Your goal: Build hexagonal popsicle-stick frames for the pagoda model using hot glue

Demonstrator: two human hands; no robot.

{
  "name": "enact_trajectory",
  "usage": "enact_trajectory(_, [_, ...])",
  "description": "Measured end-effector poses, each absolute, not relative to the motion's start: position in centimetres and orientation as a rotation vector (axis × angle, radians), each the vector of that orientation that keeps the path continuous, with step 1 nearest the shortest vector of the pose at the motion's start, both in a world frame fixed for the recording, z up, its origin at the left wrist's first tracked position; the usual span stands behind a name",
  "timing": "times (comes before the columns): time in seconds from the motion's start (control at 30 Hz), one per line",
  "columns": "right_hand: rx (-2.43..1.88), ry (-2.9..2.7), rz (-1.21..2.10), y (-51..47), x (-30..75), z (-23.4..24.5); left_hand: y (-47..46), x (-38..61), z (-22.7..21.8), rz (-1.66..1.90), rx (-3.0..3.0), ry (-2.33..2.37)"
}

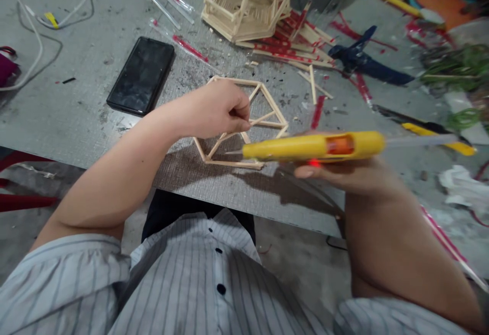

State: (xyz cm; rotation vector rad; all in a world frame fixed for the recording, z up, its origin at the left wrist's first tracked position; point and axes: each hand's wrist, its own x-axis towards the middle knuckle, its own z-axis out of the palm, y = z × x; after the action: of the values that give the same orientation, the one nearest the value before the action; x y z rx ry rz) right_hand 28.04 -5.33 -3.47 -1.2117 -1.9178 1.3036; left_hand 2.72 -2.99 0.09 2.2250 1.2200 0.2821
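A hexagonal frame of thin wooden sticks (272, 102) lies flat near the table's front edge, with sticks crossing inside it. My left hand (219, 108) is over its middle, thumb and fingers pinched on a wooden stick (263, 118) that runs across the frame. My hand hides part of the frame's left side. In my right hand (336, 172) is a yellow hot glue gun (290, 146), held sideways with its nozzle pointing left over the frame's front part. A clear glue stick (416, 140) sticks out of its back end, and a red light glows below its body.
Behind the frame stands a larger wooden stick structure (248, 6), beside a pile of red-wrapped sticks (290, 47). A black phone (141, 75) lies at left. Dark blue pliers-like handles (367, 62), a yellow-black cutter (439, 136) and crumpled tissue (464, 185) lie at right.
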Motion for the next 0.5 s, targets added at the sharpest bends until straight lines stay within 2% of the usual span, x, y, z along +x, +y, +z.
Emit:
enact_trajectory(0.2, [-0.904,-1.612,1.209,-4.2,29.8,-2.5,-3.1,3.2,0.0,0.054,2.181,1.129])
enact_trajectory(0.5, [-0.955,-1.635,1.304,-3.2,30.0,-2.6,-3.3,4.3,-0.4,-0.163,2.26,1.04])
